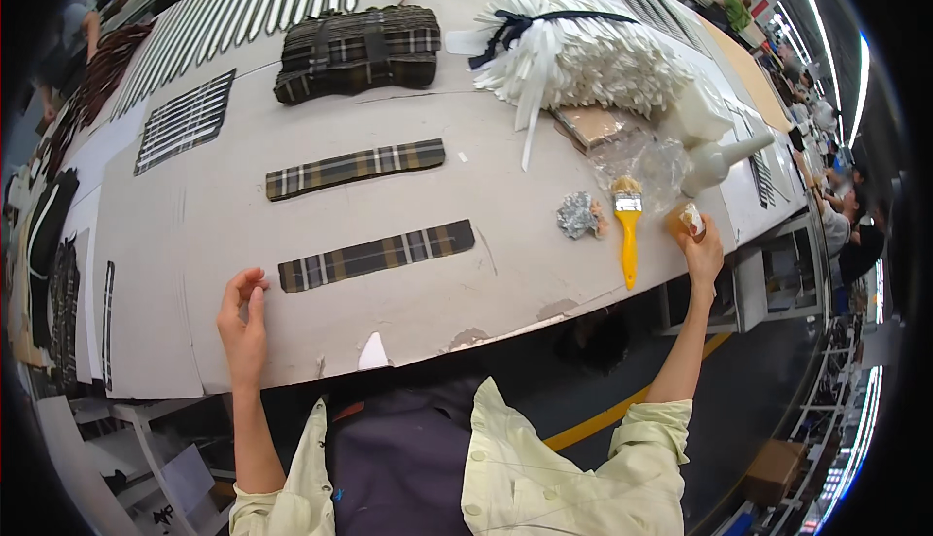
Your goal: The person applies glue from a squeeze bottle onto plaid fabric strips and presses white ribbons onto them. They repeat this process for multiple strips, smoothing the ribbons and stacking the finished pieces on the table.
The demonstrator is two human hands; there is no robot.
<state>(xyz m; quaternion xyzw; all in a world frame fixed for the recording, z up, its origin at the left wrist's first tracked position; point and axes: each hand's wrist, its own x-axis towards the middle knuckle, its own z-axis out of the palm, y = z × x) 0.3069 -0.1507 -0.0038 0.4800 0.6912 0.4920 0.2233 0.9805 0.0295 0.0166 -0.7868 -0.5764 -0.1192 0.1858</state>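
My left hand [243, 327] is at the near left of the table, its fingers loosely bent and apart with nothing in them. Just right of it lies a plaid fabric strip [377, 255] in dark grey, brown and white, apart from the fingers. A second plaid strip [356, 169] lies farther back, roughly in line with the first. At the right edge, my right hand [704, 256] grips a small amber-orange object [688, 218] with a whitish patch on top; its kind is unclear. A yellow-handled paintbrush [628, 230] lies left of that hand.
A bundle of plaid pieces [360, 53] sits at the back, beside a heap of white strips [583, 55] tied with dark cloth. A whitish squeeze bottle [719, 162], clear plastic [641, 162] and a crumpled grey wad [579, 216] are at right. Striped strips [185, 120] lie left.
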